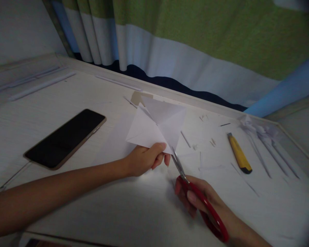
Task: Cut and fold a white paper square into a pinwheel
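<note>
My left hand (146, 158) pinches the lower edge of a square sheet of white paper (141, 127), thumb on top and fingers beneath. A slit runs from the sheet's upper left corner towards the middle, and crease lines cross it. In my right hand (201, 195) are red-handled scissors (208, 207), their blades pointing up and left. The blade tips meet the paper's lower right corner, close to my left fingertips. Whether the blades are fully closed is hard to make out.
A black-screened phone (67, 139) with a cable lies at left. Right of the paper lie a yellow box cutter (239, 154), thin paper sticks with crumpled white tops (265, 133) and small scraps (212, 141). Rolled paper tubes (42, 86) rest at back left. A green-and-white curtain (185, 44) hangs behind.
</note>
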`<state>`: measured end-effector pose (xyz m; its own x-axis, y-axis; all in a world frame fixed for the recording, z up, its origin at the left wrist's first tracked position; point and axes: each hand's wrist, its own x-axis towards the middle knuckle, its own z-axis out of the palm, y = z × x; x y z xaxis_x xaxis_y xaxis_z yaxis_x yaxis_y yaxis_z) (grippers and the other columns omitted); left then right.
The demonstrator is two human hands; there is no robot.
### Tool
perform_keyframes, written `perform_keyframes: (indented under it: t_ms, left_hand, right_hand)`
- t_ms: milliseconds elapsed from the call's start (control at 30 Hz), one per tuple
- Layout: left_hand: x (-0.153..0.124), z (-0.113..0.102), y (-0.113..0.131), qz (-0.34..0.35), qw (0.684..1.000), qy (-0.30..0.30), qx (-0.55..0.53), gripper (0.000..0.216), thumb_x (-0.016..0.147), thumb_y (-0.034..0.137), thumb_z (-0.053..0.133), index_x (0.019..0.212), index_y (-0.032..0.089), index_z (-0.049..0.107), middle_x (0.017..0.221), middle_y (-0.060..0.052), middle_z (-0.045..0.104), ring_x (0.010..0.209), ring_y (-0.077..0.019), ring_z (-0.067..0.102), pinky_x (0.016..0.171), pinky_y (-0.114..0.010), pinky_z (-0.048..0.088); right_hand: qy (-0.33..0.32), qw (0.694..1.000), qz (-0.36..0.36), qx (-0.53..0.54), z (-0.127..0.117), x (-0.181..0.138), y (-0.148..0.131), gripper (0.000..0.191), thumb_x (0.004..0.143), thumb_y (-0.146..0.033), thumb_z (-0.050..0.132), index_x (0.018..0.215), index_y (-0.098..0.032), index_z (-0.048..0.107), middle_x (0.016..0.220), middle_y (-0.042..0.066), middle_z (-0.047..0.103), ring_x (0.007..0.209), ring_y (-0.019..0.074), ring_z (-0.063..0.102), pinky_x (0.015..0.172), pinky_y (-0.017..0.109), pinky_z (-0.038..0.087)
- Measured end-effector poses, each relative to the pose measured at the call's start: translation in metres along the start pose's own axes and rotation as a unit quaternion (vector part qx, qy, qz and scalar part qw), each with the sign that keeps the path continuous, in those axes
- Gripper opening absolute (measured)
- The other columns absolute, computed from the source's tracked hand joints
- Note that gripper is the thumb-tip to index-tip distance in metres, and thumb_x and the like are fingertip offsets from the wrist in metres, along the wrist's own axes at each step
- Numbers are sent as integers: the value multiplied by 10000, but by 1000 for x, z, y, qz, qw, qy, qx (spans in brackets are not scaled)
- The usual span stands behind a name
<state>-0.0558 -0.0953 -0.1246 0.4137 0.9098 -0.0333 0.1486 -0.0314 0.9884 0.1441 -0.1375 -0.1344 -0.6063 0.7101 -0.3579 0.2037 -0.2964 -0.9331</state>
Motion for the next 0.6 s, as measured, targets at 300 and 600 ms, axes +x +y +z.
perform_keyframes:
  t_ms: [300,600]
  left_hand:
    - [-3,6,2,-9,1000,-15,23,471,823,272,198,394,175,366,410,33,391,458,-91,422,561,-212,361]
    - [-5,8,1,-26,999,-26,27,480,815,304,190,363,194,308,452,16,430,499,-98,443,592,-212,375]
  right_hand:
    - [3,1000,-8,19,-2,0,5,382,752,-497,485,800,-121,528,513,-51,390,413,46,336,372,167,247]
    - [6,1000,-2,30,-2,1,6,390,755,-495,484,803,-112,539,492,-55,399,389,38,343,359,159,254]
